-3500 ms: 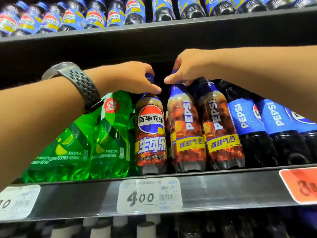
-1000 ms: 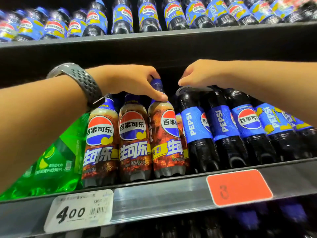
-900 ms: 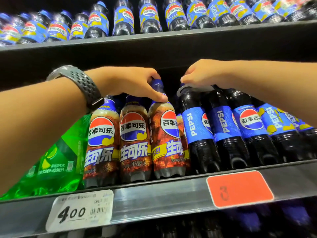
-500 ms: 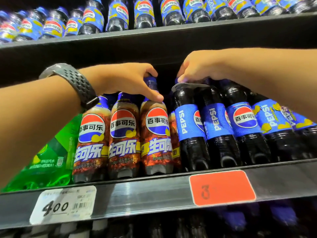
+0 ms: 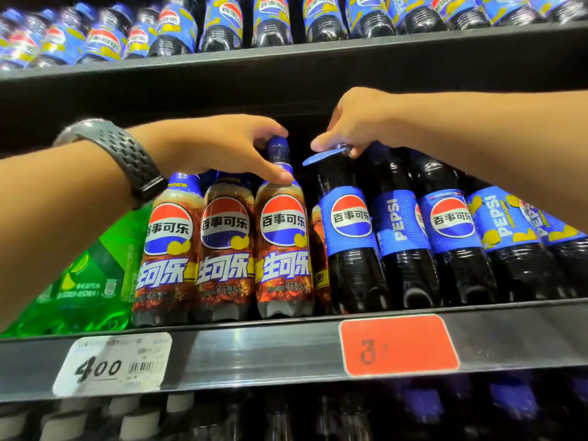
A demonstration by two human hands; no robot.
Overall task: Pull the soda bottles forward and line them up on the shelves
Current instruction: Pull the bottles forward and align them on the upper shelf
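My left grip (image 5: 222,144) was clamped round the neck of the brown-labelled cola bottle (image 5: 283,243) and my right grip (image 5: 356,119) on the cap of the blue-labelled Pepsi bottle (image 5: 348,230) to its right, both bottles standing at the near edge of the shelf (image 5: 254,348).

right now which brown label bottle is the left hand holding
The rightmost brown-label bottle, beside a blue-label bottle: the left hand grips its neck, and the other two stand left of it.
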